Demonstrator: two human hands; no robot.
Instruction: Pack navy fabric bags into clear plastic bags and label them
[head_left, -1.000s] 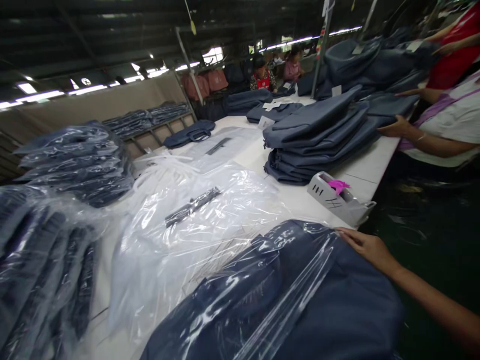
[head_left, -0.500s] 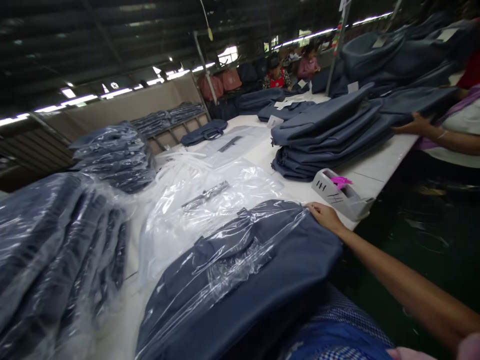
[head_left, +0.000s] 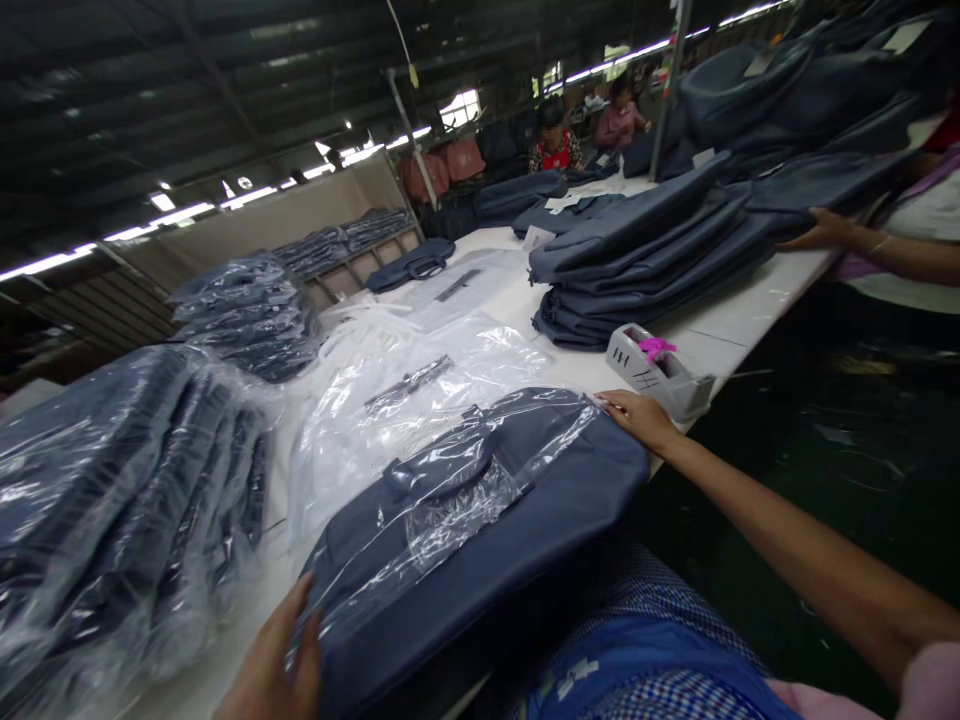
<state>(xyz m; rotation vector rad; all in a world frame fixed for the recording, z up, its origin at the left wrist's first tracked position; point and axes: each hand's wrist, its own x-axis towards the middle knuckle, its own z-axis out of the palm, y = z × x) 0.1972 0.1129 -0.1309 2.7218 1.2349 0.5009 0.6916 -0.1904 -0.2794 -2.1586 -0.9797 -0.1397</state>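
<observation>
A dark blue bag (head_left: 525, 520) with carry handles lies in front of me, partly covered by a clear plastic bag (head_left: 465, 510). My right hand (head_left: 641, 415) is closed at the bag's far right corner, its fingers pinching the edge of the plastic. At the near left end is my left hand (head_left: 274, 650), with finger and thumb apart against the side of the blue bag. Beyond it a pile of clear plastic bags (head_left: 337, 420) lies flat on the white table.
Plastic-wrapped blue bags (head_left: 105, 480) stand at the left, with another wrapped stack (head_left: 240, 315) behind. Unwrapped blue bags (head_left: 637, 260) are piled at the right, where a co-worker's hand (head_left: 814, 230) touches them. A grey plastic holder (head_left: 660, 375) with something pink sits by the table edge.
My left hand has come into view at the left end of the blue bag. The blue bag and my right hand have shifted slightly left, with the view moving too.
</observation>
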